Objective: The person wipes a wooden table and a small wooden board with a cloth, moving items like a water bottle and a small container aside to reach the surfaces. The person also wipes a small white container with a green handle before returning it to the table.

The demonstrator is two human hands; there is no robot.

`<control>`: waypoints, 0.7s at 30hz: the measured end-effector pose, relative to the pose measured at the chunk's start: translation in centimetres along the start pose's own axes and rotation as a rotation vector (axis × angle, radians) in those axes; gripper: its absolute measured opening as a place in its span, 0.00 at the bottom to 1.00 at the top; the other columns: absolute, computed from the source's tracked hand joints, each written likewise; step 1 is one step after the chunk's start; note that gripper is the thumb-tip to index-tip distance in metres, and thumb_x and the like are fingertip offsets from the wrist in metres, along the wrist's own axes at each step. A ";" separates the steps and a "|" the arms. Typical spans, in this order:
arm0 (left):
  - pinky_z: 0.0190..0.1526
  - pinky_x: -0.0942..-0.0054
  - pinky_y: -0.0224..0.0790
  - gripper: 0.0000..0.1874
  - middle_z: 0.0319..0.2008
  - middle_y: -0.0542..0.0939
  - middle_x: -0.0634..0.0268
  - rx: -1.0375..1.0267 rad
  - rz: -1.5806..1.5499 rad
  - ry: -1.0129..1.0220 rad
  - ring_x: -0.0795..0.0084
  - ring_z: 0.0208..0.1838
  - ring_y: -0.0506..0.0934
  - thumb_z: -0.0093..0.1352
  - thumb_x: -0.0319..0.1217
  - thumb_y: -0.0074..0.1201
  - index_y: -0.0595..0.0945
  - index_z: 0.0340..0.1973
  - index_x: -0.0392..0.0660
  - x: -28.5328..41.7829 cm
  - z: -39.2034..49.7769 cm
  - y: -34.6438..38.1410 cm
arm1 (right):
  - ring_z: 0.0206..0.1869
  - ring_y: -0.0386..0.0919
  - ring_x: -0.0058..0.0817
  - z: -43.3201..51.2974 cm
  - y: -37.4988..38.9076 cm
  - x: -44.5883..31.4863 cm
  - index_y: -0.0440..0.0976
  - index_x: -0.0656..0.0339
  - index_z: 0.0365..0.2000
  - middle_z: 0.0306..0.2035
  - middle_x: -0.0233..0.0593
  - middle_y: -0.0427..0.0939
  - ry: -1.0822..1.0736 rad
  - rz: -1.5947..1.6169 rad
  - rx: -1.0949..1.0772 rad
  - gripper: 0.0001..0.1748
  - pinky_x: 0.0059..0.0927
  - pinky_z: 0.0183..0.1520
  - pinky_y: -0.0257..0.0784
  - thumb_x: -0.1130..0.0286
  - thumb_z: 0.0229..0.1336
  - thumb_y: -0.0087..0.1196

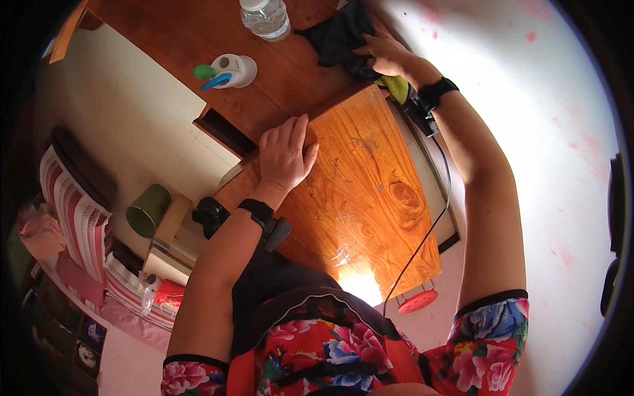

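Observation:
My left hand (286,152) lies palm down on the light wooden tabletop (366,173), near where it meets a darker wooden table (257,109). It holds nothing, and its thumb is apart from the fingers. At the far right of the darker table, my right hand (391,55) touches a crumpled black cloth (339,37). Its fingers are partly bent over the cloth; whether they grip it cannot be seen. Just below that wrist a yellow-green cloth (396,89) shows at the table's corner.
A clear plastic jar (267,20) and a white container (240,72) with green and blue parts stand on the darker table. A black cable (441,208) runs along the right side beside the white wall (554,163). A green bin (147,210) is at left.

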State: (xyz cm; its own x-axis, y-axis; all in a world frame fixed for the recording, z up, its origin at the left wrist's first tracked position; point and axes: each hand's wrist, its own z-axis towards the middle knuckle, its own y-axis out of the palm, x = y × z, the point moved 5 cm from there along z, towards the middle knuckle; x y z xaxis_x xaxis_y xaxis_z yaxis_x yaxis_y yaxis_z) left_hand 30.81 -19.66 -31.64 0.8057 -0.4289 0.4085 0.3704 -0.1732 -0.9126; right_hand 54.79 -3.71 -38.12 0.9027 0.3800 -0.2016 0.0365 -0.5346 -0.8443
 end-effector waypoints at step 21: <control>0.52 0.59 0.61 0.26 0.50 0.75 0.60 0.035 -0.003 0.001 0.59 0.48 0.73 0.67 0.44 0.51 0.69 0.57 0.44 0.0 -0.5 0.6 | 0.48 0.76 0.31 -12.5 -1.4 -10.2 0.73 0.60 0.49 0.46 0.39 0.79 0.209 1.143 0.462 0.20 0.31 0.52 0.69 0.78 0.56 0.43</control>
State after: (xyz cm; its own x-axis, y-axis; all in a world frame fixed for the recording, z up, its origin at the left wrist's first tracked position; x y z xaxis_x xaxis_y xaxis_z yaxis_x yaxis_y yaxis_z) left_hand 30.80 -20.15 -32.18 0.8041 -0.4292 0.4114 0.3891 -0.1433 -0.9100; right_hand 50.90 -16.24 -28.65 0.3708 -0.2762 -0.8867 -0.9280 -0.1487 -0.3417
